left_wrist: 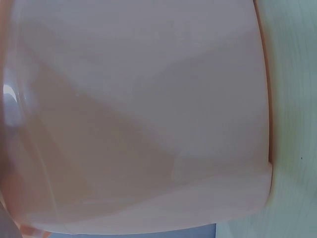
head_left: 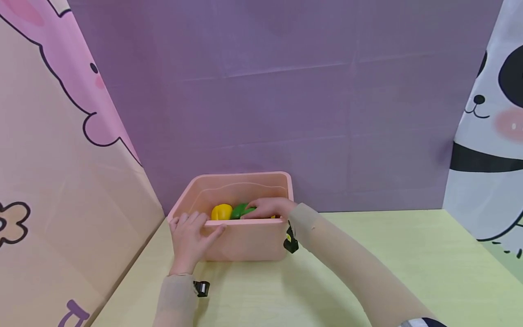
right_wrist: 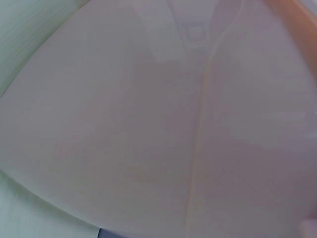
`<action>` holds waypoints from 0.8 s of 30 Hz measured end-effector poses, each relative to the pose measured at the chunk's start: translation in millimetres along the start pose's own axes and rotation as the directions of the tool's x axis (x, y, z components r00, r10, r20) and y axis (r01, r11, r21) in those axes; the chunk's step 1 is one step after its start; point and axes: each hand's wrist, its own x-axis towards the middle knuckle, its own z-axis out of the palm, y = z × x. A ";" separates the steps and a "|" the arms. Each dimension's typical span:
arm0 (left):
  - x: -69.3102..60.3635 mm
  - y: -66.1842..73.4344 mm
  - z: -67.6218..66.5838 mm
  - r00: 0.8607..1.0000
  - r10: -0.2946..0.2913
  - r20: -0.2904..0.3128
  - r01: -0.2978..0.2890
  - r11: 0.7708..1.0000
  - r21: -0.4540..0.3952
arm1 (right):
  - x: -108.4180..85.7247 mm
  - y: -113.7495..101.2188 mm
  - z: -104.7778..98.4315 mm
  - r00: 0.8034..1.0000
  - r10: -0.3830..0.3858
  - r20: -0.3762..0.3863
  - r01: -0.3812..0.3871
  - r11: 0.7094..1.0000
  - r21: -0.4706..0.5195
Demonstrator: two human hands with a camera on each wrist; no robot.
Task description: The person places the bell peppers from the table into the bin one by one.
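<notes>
A pink plastic bin (head_left: 245, 240) stands on the table against the back wall. My left hand (head_left: 189, 238) holds its front left rim, fingers over the edge and thumb along the outer front wall. Reaching over the right side, my right hand (head_left: 267, 207) is inside the bin with thumb and fingers around a green pepper (head_left: 238, 211). Just left of that lies a yellow pepper (head_left: 222, 212). A bit of another yellow thing shows under the right hand. The front wall hides the bin's floor. Both wrist views are filled mostly by the bin's wall (left_wrist: 148, 99).
The pale wooden table (head_left: 408, 254) extends to the right and front of the bin. A purple cloth wall (head_left: 261, 100) closes the back. Printed cartoon panels stand at the left (head_left: 61, 181) and right (head_left: 482, 190).
</notes>
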 end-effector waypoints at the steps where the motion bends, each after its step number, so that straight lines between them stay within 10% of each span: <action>1: 0.1 -0.2 0.2 1.000 0.000 -0.001 0.000 1.000 0.001 | 0.1 0.0 0.0 1.000 -0.001 -0.004 0.001 1.000 -0.008; 24: 1.7 1.8 3.6 1.000 0.005 -0.003 -0.005 1.000 -0.001 | 1.6 3.5 0.0 0.994 0.029 -0.109 -0.021 0.997 0.076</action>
